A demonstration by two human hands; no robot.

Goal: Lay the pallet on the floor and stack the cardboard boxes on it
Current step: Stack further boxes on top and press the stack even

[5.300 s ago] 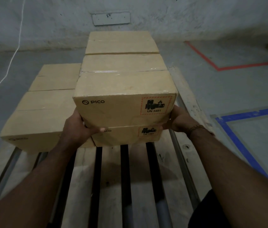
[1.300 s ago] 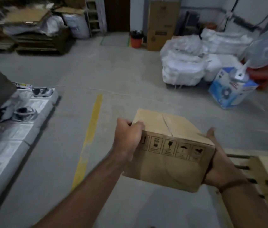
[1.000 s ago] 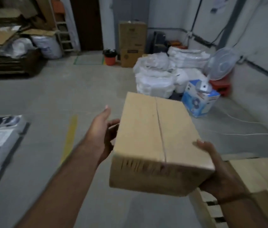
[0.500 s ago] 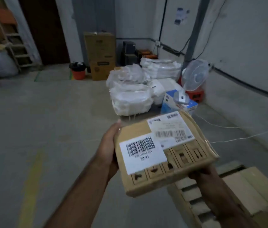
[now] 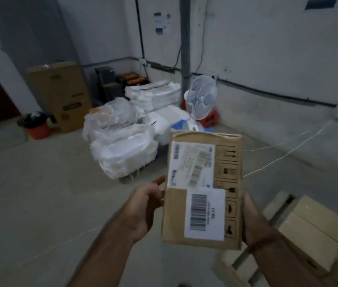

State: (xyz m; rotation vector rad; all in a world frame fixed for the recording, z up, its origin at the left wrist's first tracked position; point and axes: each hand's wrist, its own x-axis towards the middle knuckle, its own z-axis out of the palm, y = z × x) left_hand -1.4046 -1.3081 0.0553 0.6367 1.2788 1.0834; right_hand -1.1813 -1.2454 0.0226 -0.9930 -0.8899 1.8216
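I hold a cardboard box [image 5: 176, 206] in the air in front of me, turned so the face with two white barcode labels and a row of handling symbols points at me. My left hand [image 5: 145, 206] grips its left edge. My right hand [image 5: 253, 222] grips its right edge, fingers hidden behind the box. The wooden pallet [image 5: 244, 266] lies on the floor at the lower right, with several cardboard boxes [image 5: 311, 228] lying on it.
White plastic-wrapped bundles [image 5: 122, 146] sit on the floor ahead. A white fan [image 5: 202, 98] stands by the wall pillar. Tall brown cartons [image 5: 60, 94] and a red bin [image 5: 35, 126] stand at the back left. A white cable [image 5: 288, 154] runs along the floor at right.
The view has swung right from the open floor toward the wall corner. The box has been rotated in my hands from flat to upright, labels now facing me.
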